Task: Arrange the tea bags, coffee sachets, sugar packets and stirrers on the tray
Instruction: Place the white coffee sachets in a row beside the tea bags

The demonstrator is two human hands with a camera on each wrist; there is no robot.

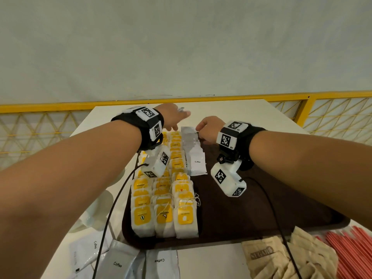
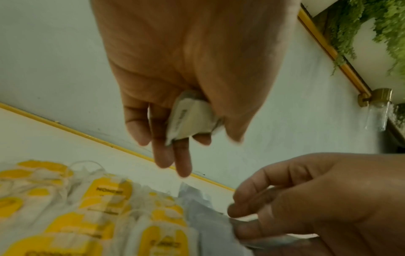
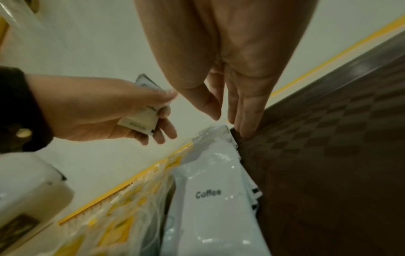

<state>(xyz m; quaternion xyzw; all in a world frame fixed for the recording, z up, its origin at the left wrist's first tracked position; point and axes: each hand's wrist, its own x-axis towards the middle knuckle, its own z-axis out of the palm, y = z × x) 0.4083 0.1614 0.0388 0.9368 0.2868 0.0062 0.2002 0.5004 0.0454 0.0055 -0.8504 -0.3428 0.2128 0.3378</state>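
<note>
A brown tray (image 1: 261, 208) holds three columns of yellow-labelled tea bags (image 1: 163, 214) and, beside them, one overlapping column of white coffee sachets (image 1: 196, 162). My left hand (image 1: 181, 115) hovers over the tray's far edge and grips a small stack of white coffee sachets (image 2: 192, 119) between thumb and fingers. At the far end of the coffee column, my right hand (image 1: 199, 131) pinches the end sachet's edge (image 3: 217, 133) with thumb and fingertips. The wrist views show both hands close together above that end.
Loose coffee sachets (image 1: 118, 262) lie on the white table in front of the tray. Brown sugar packets (image 1: 281, 256) and red stirrers (image 1: 350, 250) are heaped at the near right. Pale translucent items (image 1: 94, 214) lie left of the tray. A yellow railing (image 1: 281, 97) runs behind the table.
</note>
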